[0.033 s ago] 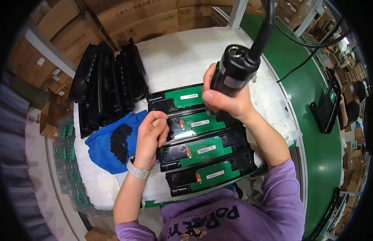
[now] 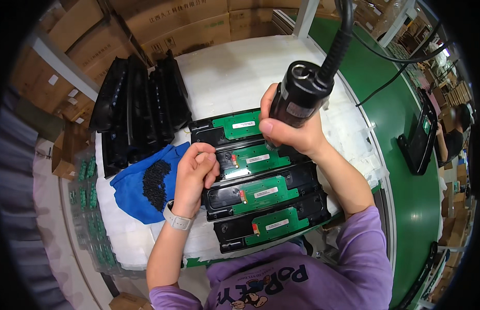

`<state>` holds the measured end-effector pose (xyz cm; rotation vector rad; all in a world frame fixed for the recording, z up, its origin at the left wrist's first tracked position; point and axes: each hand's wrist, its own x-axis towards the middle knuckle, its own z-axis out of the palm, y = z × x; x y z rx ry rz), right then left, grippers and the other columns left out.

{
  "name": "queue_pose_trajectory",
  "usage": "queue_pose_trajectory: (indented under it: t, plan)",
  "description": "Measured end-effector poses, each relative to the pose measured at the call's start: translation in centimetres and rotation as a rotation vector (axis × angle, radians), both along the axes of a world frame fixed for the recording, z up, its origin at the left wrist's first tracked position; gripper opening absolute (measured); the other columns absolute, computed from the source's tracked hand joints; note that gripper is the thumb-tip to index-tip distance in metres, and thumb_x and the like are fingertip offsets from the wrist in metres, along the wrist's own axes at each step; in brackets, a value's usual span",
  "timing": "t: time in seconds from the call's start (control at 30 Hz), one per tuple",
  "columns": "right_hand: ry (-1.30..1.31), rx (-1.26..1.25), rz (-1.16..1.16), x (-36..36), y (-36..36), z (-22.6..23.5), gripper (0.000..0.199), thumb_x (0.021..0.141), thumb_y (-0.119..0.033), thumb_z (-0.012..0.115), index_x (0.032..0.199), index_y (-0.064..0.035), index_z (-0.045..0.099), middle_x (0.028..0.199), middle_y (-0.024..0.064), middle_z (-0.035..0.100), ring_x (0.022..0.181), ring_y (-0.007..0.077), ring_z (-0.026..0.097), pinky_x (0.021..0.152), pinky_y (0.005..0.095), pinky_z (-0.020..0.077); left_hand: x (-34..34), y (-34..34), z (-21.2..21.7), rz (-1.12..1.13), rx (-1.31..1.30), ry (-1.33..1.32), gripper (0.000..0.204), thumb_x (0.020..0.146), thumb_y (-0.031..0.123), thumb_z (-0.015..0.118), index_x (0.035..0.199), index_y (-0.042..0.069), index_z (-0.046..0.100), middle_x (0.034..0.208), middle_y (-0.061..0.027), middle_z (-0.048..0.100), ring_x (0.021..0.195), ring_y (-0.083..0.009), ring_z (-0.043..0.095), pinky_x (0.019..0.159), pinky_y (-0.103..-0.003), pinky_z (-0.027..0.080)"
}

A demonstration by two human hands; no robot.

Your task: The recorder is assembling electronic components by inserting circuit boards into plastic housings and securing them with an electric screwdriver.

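My right hand (image 2: 296,132) is wrapped round a black electric screwdriver (image 2: 301,98), held upright with its cable running up. Its lower end points at the second-farthest of several black plastic panels, by the right part of that panel's green circuit board (image 2: 248,159). Whether the tip touches is hidden. My left hand (image 2: 197,166) rests at the left end of the same panel, fingers curled and thumb pressed to them; anything inside is hidden. Beside it, a heap of small black screws (image 2: 156,183) lies on a blue cloth (image 2: 127,194).
Black plastic housings (image 2: 139,103) stand at the table's far left. Nearer me lie more panels with green boards (image 2: 273,225). A green conveyor belt (image 2: 413,206) runs along the right, where another person (image 2: 450,134) works. Cardboard boxes (image 2: 172,23) are stacked behind the white-covered table (image 2: 229,67).
The top of the electric screwdriver has shifted slightly toward me in my right hand. My left hand and the panels have hardly moved.
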<state>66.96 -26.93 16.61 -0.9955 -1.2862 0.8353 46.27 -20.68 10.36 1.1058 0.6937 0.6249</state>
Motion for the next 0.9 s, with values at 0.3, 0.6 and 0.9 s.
queue_pose_trajectory:
  t: [0.3,0.6,0.9]
  plan:
    - [0.574,0.355,0.284,0.0,-0.8,1.3,0.025,0.084,-0.024,0.049,0.097,-0.0033,0.044,0.055,0.0037,0.043,0.04,0.0123,0.038,0.046,0.0298,0.0365,0.1,-2.0,0.4,-0.058,0.062,0.059,0.017,0.091,0.014,0.051,0.083,-0.001,0.057,0.068,-0.0094,0.062,0.04,-0.0055,0.045,0.038,-0.016,0.033]
    - [0.544,0.4,0.303,-0.3,-1.0,0.9,0.035,0.086,-0.037,0.05,0.101,-0.0058,0.045,0.06,-0.0011,0.046,0.044,0.0093,0.042,0.054,0.0289,0.0421,0.4,-2.8,1.0,-0.085,0.027,0.014,0.007,0.084,0.004,0.06,0.084,-0.003,0.058,0.067,-0.0076,0.061,0.043,-0.0043,0.046,0.041,-0.016,0.034]
    - [0.716,0.355,0.266,-0.8,-1.0,0.8,0.026,0.086,-0.029,0.045,0.097,-0.0051,0.045,0.056,0.0024,0.045,0.041,0.0129,0.04,0.048,0.0317,0.039,0.4,-2.7,0.8,-0.123,-0.002,0.012,0.006,0.081,0.002,0.062,0.083,-0.003,0.059,0.066,-0.0074,0.061,0.043,-0.0042,0.046,0.04,-0.016,0.034]
